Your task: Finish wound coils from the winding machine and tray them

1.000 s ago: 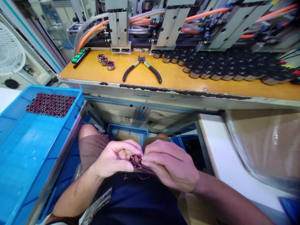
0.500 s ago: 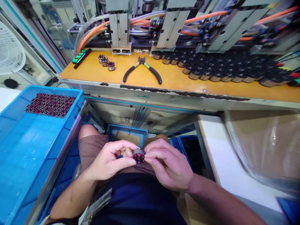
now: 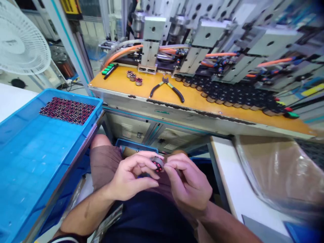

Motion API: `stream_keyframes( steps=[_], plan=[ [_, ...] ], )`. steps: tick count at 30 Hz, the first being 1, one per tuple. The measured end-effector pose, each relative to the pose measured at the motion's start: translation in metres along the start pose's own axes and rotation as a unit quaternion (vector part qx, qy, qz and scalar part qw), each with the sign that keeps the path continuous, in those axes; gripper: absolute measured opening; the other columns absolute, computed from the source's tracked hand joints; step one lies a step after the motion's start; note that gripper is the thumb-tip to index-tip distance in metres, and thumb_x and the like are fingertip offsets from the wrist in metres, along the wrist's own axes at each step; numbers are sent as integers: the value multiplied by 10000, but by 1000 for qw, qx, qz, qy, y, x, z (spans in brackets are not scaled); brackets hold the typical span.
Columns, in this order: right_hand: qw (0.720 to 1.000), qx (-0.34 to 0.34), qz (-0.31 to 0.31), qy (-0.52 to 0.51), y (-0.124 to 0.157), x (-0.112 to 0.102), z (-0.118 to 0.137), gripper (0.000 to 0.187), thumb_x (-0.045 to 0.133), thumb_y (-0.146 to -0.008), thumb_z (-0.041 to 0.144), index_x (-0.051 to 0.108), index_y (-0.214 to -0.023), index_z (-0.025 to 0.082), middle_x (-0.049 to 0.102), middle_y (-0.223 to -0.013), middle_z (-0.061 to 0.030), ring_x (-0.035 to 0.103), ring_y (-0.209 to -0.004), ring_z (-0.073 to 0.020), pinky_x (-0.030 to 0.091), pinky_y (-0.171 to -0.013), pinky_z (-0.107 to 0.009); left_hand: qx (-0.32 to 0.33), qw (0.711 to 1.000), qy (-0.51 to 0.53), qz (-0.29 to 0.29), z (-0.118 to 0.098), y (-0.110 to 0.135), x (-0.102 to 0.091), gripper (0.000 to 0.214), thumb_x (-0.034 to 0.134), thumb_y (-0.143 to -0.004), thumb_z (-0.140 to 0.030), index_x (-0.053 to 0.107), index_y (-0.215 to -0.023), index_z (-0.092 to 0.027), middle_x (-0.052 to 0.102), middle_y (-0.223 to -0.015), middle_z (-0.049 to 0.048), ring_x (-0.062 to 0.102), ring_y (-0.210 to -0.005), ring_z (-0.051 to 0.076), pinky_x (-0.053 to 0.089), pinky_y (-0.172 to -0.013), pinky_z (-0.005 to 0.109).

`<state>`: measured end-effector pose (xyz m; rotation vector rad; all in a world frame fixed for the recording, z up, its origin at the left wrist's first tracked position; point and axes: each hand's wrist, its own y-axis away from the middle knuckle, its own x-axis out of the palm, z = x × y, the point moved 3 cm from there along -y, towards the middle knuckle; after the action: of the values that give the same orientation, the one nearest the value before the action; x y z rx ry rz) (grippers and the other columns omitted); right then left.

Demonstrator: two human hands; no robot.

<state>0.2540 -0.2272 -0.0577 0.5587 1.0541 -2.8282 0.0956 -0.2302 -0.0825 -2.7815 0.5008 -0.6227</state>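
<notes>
A small motor stator [image 3: 158, 163], a grey metal ring with a red and black face, sits tilted between my two hands above my lap. My left hand [image 3: 133, 173] has it by the fingers at its left and upper side, and the thumb stretches out below, apart from it. Right at the stator's other edge, my right hand [image 3: 188, 180] pinches thumb and index finger together. Whatever lies in that pinch is too small to make out.
Cutting pliers [image 3: 165, 88] lie opened on the orange bench [image 3: 113, 84], beside a few loose stators [image 3: 133, 77] and rows of black-topped parts [image 3: 235, 96]. At left, a blue tray [image 3: 50, 152] holds many stators. A plastic-covered carton [image 3: 273, 165] stands at right.
The stator has turned and shifted slightly right and up in view. My left thumb has come off it. The camera view has swung, showing more of the machine.
</notes>
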Motion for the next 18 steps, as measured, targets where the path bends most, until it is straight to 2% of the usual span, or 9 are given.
stream_keyframes(
  steps=[3, 5, 7, 9, 11, 14, 16, 18],
  plan=[
    [1000, -19, 18, -7, -3, 0, 7, 152, 537, -888, 22, 580, -860, 165, 577, -770, -10, 563, -710, -91, 481, -641, -213, 49, 996, 78, 12, -3, 4, -1, 278, 819, -702, -72, 618, -863, -177, 707, -1171, 86, 677, -1104, 223, 546, -939, 371],
    [998, -51, 39, 4, -4, -2, 12, 139, 544, -879, 33, 580, -874, 168, 586, -762, -8, 577, -687, -91, 496, -627, -209, 58, 986, 154, 30, -3, 6, -3, 307, 841, -693, -108, 590, -852, -187, 744, -1107, 59, 638, -1195, 247, 493, -1016, 425],
    [993, -90, 60, 38, -4, -4, 15, 112, 564, -873, 65, 586, -872, 175, 606, -750, -7, 600, -656, -93, 505, -603, -201, 43, 975, 214, 37, -2, 8, -5, 356, 870, -678, -233, 604, -912, -202, 754, -1086, 55, 589, -1266, 262, 431, -1076, 449],
    [987, -118, 70, 83, -4, -7, 18, 98, 573, -885, 110, 598, -833, 189, 627, -725, -7, 622, -624, -102, 511, -579, -204, -5, 975, 220, 27, 1, 8, -7, 472, 862, -672, -392, 622, -1033, -205, 729, -1139, 80, 572, -1276, 257, 413, -1083, 427],
    [981, -134, 71, 119, -6, -8, 19, 150, 554, -912, 148, 603, -782, 204, 639, -696, -9, 637, -602, -116, 518, -571, -218, -99, 980, 172, 27, 7, 8, -9, 505, 797, -730, -483, 629, -1094, -175, 713, -1109, 102, 647, -1119, 207, 475, -978, 344],
    [971, -166, 107, 133, -12, -5, 20, 196, 518, -943, 162, 599, -771, 210, 645, -663, -5, 640, -584, -113, 519, -558, -207, -235, 962, 117, 69, 16, 11, -8, 414, 704, -816, -510, 638, -979, -136, 686, -784, 41, 647, -679, 103, 493, -661, 222],
    [966, -189, 125, 121, -18, -3, 18, 165, 513, -944, 143, 594, -812, 202, 645, -663, -1, 633, -586, -100, 514, -556, -188, -252, 958, 116, 78, 20, 11, -8, 399, 727, -800, -492, 617, -943, -136, 639, -662, -2, 592, -545, 79, 451, -547, 189],
    [967, -195, 122, 109, -23, -2, 12, 130, 520, -930, 119, 588, -846, 191, 640, -676, -1, 622, -586, -89, 508, -559, -177, -220, 968, 113, 51, 22, 8, -10, 368, 756, -794, -425, 608, -971, -137, 627, -636, -18, 583, -511, 69, 446, -524, 174]
  ],
)
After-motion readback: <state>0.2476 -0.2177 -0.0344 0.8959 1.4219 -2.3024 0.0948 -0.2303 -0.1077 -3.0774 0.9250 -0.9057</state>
